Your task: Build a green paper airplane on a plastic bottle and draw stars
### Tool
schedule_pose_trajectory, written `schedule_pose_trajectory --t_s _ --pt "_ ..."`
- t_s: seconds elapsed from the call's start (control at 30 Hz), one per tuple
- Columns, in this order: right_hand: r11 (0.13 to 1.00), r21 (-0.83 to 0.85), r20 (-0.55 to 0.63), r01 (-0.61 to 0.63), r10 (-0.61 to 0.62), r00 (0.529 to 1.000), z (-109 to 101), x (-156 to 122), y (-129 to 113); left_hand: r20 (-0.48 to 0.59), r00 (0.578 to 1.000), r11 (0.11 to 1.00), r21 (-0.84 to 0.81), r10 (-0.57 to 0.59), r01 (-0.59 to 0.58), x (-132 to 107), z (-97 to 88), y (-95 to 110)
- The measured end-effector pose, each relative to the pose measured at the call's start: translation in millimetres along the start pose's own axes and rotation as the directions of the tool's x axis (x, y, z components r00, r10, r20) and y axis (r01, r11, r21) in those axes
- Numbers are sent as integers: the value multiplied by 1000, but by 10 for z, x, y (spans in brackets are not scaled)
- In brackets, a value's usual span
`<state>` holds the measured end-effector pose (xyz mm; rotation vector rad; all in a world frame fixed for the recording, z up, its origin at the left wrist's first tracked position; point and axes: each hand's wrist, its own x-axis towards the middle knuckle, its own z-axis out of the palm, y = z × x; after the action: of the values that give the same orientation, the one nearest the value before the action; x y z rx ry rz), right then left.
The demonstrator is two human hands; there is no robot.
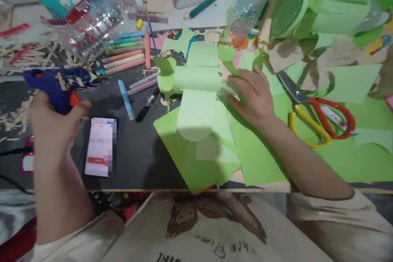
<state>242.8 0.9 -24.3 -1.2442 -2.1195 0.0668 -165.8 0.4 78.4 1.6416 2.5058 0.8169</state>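
My left hand [57,127] is closed around the handle of a blue hot glue gun [50,88] with an orange trigger, its nozzle pointing right. In the middle of the table lies a plastic bottle wrapped in pale green paper [198,80], shaped like an airplane. Rounded paper wings [198,114] stick out from its near and far sides, and green flaps [167,69] stand on its left end. My right hand [256,100] grips the bottle's clear right end, fingers curled around it. A darker green paper strip [235,69] shows at those fingertips.
Scissors [302,98] with red and yellow handles lie to the right on green paper sheets [260,151]. A phone [100,147], a black marker [147,104] and chalk-like sticks [125,57] lie left of centre. Clear bottles [101,24], paper scraps and wood bits crowd the back.
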Motion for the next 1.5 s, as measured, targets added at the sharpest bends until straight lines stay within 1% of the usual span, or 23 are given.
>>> schedule_pose_trajectory --t_s 0.03,0.07,0.1,0.2,0.27,0.37,0.47,0.57,0.63,0.7,0.8,0.9,1.0,1.1,1.2,1.4,1.5 --pt "1000 -11 0 0 0 1000 -1 1 -7 -19 999 998 -39 -47 46 -72 -1 91" --pt "1000 -19 -4 0 0 1000 -4 1 -13 -10 999 997 -59 -49 48 -155 -1 194" --pt "1000 -22 -9 -2 2 1000 -8 1 -20 23 1000 997 -76 -14 16 -247 1 303" --pt "999 -31 -18 -9 8 1000 -16 0 -35 72 993 994 -64 97 -92 -519 30 605" --pt "999 -45 -23 -7 6 1000 -18 1 -38 139 973 983 -58 182 -176 -650 75 758" --pt "999 -32 -38 18 -19 999 -19 2 -25 261 932 966 -1 251 -260 -735 174 923" --pt "999 9 -44 47 -46 998 -16 1 -1 342 894 950 16 289 -313 -730 285 1029" --pt "999 14 -41 35 -35 999 -4 1 10 368 874 939 11 316 -344 -716 359 1073" --pt "999 21 -38 25 -24 999 4 5 5 351 876 934 8 331 -357 -716 380 1072" --pt "999 34 -22 15 -15 1000 8 11 -8 340 877 931 9 340 -364 -719 387 1058" --pt "1000 9 0 -9 9 1000 -2 19 -26 357 868 927 11 346 -374 -722 388 1034" --pt "999 -39 -8 -17 17 1000 -14 18 -28 365 856 920 -1 366 -393 -725 387 1026" --pt "999 -33 -25 3 -4 1000 -10 9 -18 374 853 920 -6 365 -391 -732 379 1047" --pt "1000 -7 -29 8 -8 1000 -3 6 -18 383 858 928 5 343 -373 -745 361 1085" --pt "1000 -1 -20 -9 9 1000 -9 9 -27 370 874 936 27 316 -350 -756 337 1107" --pt "999 10 14 -36 36 999 -32 8 -23 318 895 932 80 313 -354 -755 296 1055" --pt "998 23 16 -53 53 998 -25 2 -22 326 895 919 148 304 -366 -756 267 1034"
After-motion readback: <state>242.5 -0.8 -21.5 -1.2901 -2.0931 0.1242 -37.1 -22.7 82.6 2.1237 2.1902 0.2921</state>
